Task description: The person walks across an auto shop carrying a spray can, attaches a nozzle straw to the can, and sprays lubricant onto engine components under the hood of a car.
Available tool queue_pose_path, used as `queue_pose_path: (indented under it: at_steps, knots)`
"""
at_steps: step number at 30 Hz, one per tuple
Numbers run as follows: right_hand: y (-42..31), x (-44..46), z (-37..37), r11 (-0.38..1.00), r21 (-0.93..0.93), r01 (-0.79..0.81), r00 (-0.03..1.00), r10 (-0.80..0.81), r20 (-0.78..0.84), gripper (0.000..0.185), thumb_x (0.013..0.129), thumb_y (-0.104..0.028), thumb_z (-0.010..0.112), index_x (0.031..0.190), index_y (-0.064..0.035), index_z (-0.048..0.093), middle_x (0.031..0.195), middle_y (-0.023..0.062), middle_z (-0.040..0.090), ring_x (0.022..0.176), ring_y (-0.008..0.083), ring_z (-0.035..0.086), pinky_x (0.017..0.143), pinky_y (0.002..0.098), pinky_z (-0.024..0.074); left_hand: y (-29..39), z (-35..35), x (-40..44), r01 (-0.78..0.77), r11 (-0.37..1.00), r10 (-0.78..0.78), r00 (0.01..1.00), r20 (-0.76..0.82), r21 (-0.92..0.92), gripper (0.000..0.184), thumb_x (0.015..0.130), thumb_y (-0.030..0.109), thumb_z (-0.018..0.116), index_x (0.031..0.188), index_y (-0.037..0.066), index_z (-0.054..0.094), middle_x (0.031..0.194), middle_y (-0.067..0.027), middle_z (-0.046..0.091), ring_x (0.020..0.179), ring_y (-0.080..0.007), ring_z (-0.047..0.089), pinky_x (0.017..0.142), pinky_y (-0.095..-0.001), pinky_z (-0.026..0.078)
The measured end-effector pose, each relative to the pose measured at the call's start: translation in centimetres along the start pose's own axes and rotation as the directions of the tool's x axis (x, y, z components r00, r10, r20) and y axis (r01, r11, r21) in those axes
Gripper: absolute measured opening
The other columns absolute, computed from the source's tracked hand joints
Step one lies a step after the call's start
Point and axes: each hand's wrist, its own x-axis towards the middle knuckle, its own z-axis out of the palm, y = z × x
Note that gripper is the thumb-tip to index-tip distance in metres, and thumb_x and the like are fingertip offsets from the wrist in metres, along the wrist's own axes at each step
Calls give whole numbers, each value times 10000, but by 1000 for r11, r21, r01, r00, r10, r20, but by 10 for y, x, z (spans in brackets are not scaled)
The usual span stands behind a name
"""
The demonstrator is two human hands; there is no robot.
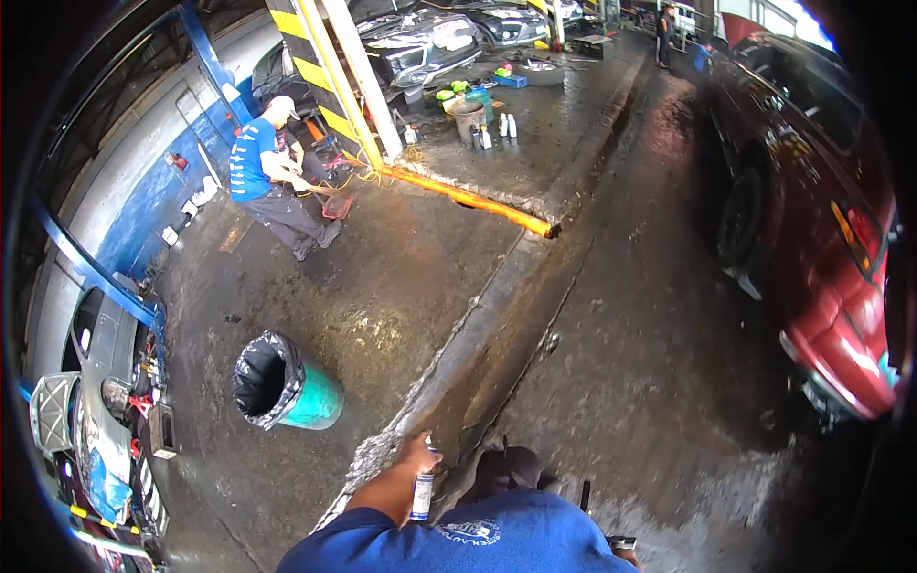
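Observation:
My left hand [417, 455] is closed around the upper part of a white and blue spray can [422, 497], which stands roughly upright beside my body, over the edge of the floor channel. At the lower right, next to my blue shirt [516, 535], a small metallic item [622, 542] shows where my right arm ends. The fingers of my right hand are hidden there. A thin dark bar [585, 495] sticks up close by; whether that hand holds it is not visible.
A green bin [315, 399] with a black liner stands ahead on the left. A floor channel [516, 353] runs forward past a yellow pipe [468, 199]. The red vehicle [812, 210] is on the right. A person in blue [256, 162] bends near a striped post [320, 72]. Bottles [482, 137] stand beyond.

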Motion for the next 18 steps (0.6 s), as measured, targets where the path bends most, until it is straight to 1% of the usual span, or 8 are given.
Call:
queue_pose_path:
  at_steps: [5,7,9,12,13,14,16,18]
  knots:
    - [-181,106,-96,897,-369,245,954,-291,-76,86,859,-114,696,909,-44,694,761,102,681,657,240,650,563,438,518,87,-40,94,124,989,-128,990,-54,-82,840,740,429,810,1464,200,451,1367,-219,525,1226,-384,555,1019,-444,475]
    - [-257,163,-122,977,49,206,976,-202,-86,25,871,-68,634,855,-86,638,648,102,595,529,267,577,451,431,453,97,-30,173,114,990,-121,990,-72,-86,854,749,448,800,1476,190,433,1305,-220,571,1175,-381,589,996,-441,492]
    - [-346,171,-132,986,133,99,987,-81,-139,29,871,-68,620,883,-91,607,630,99,576,503,264,557,432,423,435,108,-22,255,84,935,-104,994,-40,-343,841,757,427,801,1475,189,434,1223,-234,613,1121,-383,619,960,-440,515]
    - [-454,180,-141,989,100,104,990,-93,-109,74,870,-143,608,856,-72,627,655,83,573,534,247,558,462,403,433,181,-58,361,-106,973,144,973,-183,205,813,768,356,803,1471,185,432,1239,-259,617,1098,-399,628,923,-432,534]
    - [-482,177,-150,989,107,101,994,-95,-61,112,881,-172,608,843,-69,629,653,91,573,534,268,560,463,417,429,213,-74,395,-169,965,208,959,-192,199,791,789,378,780,1468,177,428,1264,-276,599,1117,-412,616,936,-443,528]
    - [-511,181,-157,991,96,94,995,-90,-47,109,881,-172,609,843,-72,626,652,92,572,532,268,559,461,417,429,281,-127,404,-62,998,63,996,-55,35,783,799,386,768,1468,172,423,1295,-286,564,1144,-425,596,953,-459,516]
    - [-576,193,-175,992,95,83,996,-80,-44,103,882,-172,609,845,-77,621,649,93,571,528,268,557,459,417,428,427,-235,389,-9,973,-16,994,-107,-231,785,797,366,769,1470,166,419,1340,-276,524,1178,-420,575,966,-457,503]
    - [-649,216,-192,990,104,99,994,-94,-51,97,883,-171,610,846,-82,616,646,94,570,524,268,555,456,417,427,506,-274,442,-259,965,237,926,-294,-35,801,771,345,786,1463,159,429,1362,-273,501,1208,-418,554,991,-448,485]
